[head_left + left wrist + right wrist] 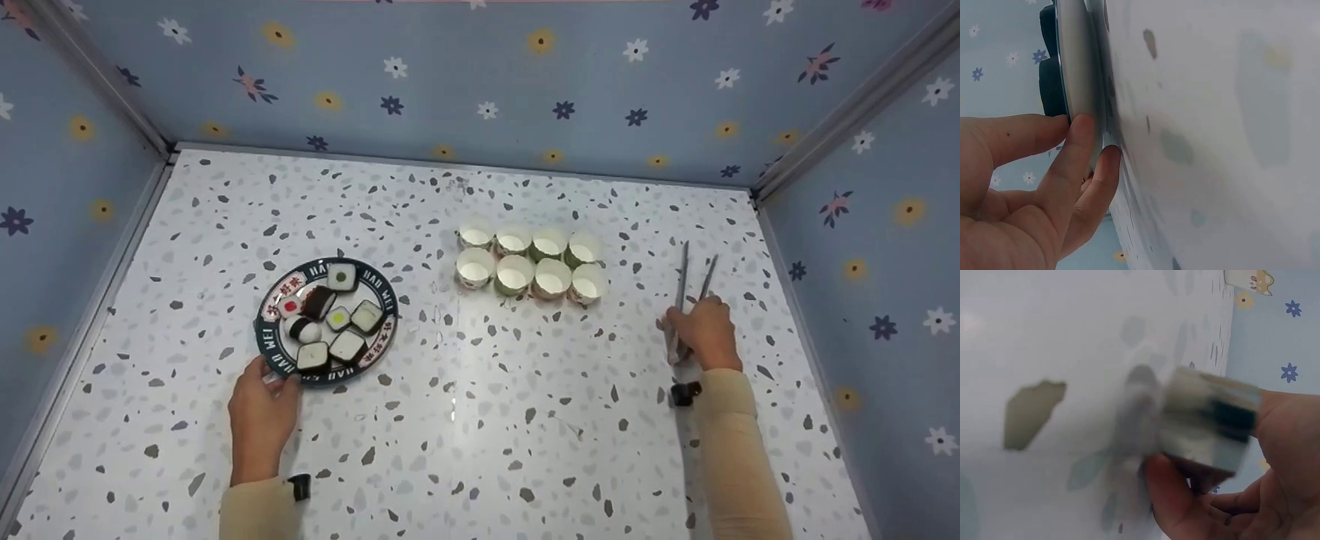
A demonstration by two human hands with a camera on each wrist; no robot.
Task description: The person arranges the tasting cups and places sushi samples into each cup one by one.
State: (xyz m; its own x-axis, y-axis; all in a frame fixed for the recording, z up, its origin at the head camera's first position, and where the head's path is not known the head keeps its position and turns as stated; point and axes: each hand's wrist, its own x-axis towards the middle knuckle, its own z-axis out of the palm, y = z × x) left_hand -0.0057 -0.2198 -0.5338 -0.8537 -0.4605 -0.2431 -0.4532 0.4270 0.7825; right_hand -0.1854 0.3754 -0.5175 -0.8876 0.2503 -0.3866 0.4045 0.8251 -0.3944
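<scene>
On the left side of the desk (pixel 450 450), the plate (pixel 388 300) with sushi pieces (pixel 340 318) lies just beyond the left hand (pixel 262 420), which pinches its near rim. On the right, well apart from it, the right hand (pixel 703 330) holds the tongs (pixel 682 277); their long axis runs from near to far, the far tips spread. Between them stand paper cups (pixel 514 273) in two rows. The desk is white and speckled, with flowered walls (pixel 465 75) at left, right and far.

Green-rimmed plate (pixel 387 300), grey tongs (pixel 682 277), speckled white table (pixel 450 450)
</scene>
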